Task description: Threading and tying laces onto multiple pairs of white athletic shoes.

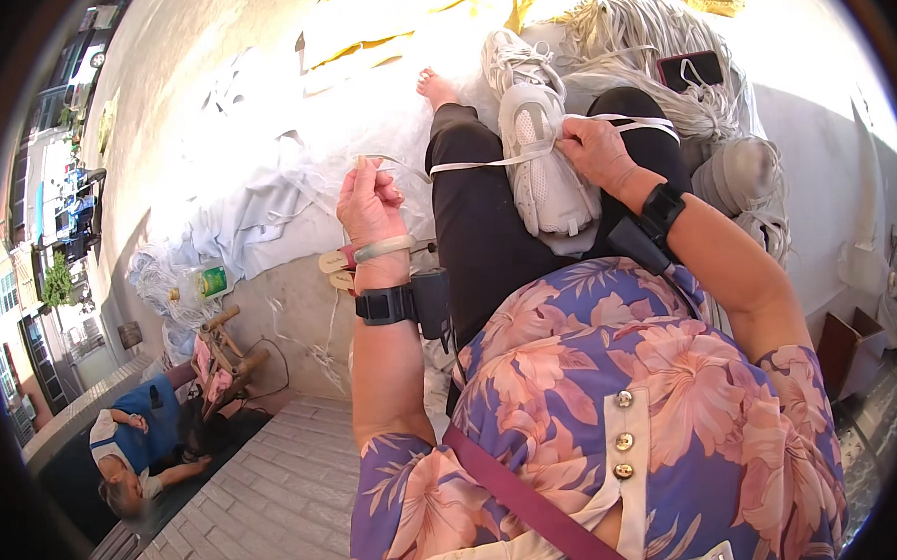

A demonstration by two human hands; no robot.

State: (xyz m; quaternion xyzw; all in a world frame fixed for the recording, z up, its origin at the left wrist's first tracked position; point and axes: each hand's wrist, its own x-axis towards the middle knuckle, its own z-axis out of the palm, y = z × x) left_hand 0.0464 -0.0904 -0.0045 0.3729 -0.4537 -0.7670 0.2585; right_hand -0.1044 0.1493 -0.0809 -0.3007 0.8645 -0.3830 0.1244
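A white sneaker [544, 166] lies on my lap, toe toward me, over my black trousers. My right hand [595, 151] pinches a flat white strap [483, 163] at the shoe's side. The strap runs left across my thigh toward my left hand [368, 203], which is raised with fingers closed on the strap's other end. A second white sneaker [512, 59] lies further out, beyond the first. Both wrists carry black bands with small black devices.
A big heap of white straps [648, 31] lies ahead with a dark phone [690, 69] on it. White cloth [265, 213] and a green-labelled bottle [206, 283] sit at left. Scissors with pale handles [336, 267] lie near my left wrist. A person [135, 444] sits at lower left.
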